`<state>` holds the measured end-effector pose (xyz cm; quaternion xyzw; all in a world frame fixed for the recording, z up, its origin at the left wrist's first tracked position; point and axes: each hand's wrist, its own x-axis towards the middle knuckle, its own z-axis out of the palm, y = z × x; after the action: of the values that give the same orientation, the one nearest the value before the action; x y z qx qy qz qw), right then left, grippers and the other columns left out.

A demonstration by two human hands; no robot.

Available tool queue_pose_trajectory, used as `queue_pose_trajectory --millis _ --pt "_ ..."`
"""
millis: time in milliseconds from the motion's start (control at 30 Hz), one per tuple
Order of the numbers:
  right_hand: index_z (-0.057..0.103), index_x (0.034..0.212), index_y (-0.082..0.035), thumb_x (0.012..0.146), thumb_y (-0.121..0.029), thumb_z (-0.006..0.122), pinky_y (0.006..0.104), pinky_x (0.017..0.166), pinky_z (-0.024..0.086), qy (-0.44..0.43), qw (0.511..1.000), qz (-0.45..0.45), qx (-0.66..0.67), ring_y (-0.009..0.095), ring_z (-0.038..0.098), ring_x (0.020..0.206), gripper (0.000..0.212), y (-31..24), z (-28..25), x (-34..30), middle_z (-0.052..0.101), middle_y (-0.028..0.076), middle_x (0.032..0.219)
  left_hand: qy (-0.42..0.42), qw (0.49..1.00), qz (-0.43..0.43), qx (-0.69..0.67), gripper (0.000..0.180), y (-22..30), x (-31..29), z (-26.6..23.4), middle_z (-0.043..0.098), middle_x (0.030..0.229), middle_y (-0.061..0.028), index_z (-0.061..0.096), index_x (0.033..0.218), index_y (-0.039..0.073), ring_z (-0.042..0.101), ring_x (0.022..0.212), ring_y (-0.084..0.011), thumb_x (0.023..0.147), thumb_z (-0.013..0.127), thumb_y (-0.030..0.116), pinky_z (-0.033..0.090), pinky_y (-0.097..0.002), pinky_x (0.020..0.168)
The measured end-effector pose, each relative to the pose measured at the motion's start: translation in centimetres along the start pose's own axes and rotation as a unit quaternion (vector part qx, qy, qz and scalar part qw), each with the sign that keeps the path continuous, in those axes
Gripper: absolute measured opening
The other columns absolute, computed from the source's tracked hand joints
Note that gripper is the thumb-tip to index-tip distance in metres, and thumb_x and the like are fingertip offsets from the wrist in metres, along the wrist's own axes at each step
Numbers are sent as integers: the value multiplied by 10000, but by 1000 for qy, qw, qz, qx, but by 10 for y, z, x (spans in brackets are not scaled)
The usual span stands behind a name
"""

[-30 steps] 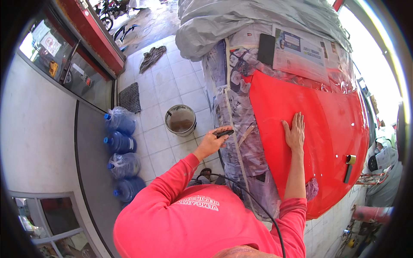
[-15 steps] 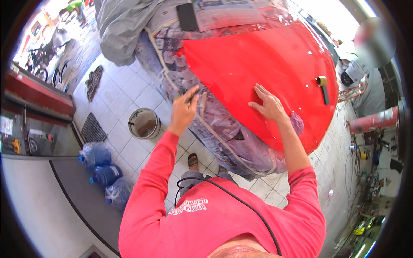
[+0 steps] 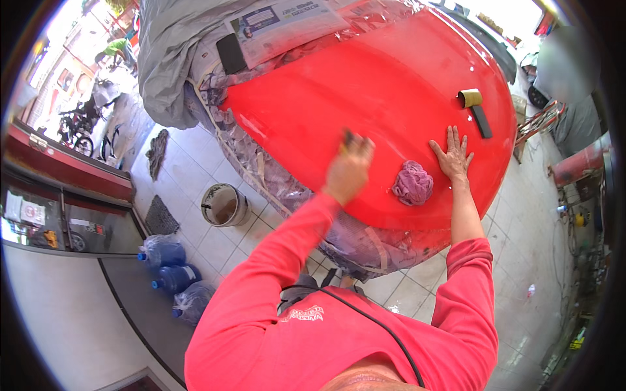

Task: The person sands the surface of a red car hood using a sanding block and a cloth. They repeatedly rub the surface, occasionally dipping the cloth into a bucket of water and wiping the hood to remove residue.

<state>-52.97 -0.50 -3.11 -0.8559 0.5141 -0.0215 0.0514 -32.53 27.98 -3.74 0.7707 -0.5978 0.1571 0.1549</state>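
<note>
A glossy red car hood (image 3: 313,85) spreads out before me, with masking film (image 3: 287,186) around its near and left edges. Over its near part is my left hand (image 3: 350,171), slightly smeared by motion. Its fingers are closed round a small dark and yellowish block, mostly hidden by the hand. Flat on the hood farther right lies my right hand (image 3: 453,159), fingers spread and holding nothing. A crumpled pink-purple cloth (image 3: 413,183) rests between the two hands. Beyond my right hand are a curled tan sheet (image 3: 469,98) and a black bar (image 3: 481,122).
Grey sheeting (image 3: 166,58) covers the car's far left side, near another dark flat block (image 3: 231,53) and newspaper (image 3: 287,29). A bucket (image 3: 225,205) of murky liquid stands on the tiled floor to the left. Blue water jugs (image 3: 177,277) sit by the wall.
My left hand has come from beyond the hood's left edge to over its red surface, still gripping the block. My right hand has shifted right, past the cloth, which now shows fully.
</note>
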Motion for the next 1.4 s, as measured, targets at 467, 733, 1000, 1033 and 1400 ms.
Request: queue_pose_trajectory --millis 467,733,1000,1033,1400 --pt "266 1725 -318 1000 -839 379 671 1327 44 73 997 2 3 265 121 1677 900 11 9 -3 202 -105 1803 5 991 -81 108 253 -56 77 10 679 1252 -272 617 1202 -3 668 1191 -428 1037 564 181 540 -521 1040" --pt "278 1725 -306 1004 -812 425 667 1324 54 59 998 -7 11 277 127 1677 893 -1 -4 -3 210 -82 1806 -11 982 -189 26 341 -181 83 -12 776 1148 -186 748 1280 88 746 1070 -404 1018 561 197 613 -511 908" --pt "289 1722 -320 1032 -766 441 712 1290 110 78 997 -12 -16 292 155 1674 836 5 5 0 221 -96 1805 3 961 -266 72 302 -184 113 -6 761 1059 -237 749 1171 28 728 1028 -441 983 598 210 591 -547 897" --pt "287 1723 -322 1035 -763 441 721 1286 113 79 997 -11 -19 292 156 1674 832 3 6 3 222 -99 1804 54 967 -229 102 377 -147 101 8 718 1183 -241 690 1233 -29 647 1167 -426 1000 600 255 527 -544 1015" --pt "298 1720 -320 1048 -747 435 734 1276 126 97 995 -33 -7 285 154 1675 808 8 18 6 229 -115 1800 28 961 -275 23 458 -198 84 -13 753 1081 -232 572 1445 4 694 1171 -400 1029 569 194 618 -537 818"
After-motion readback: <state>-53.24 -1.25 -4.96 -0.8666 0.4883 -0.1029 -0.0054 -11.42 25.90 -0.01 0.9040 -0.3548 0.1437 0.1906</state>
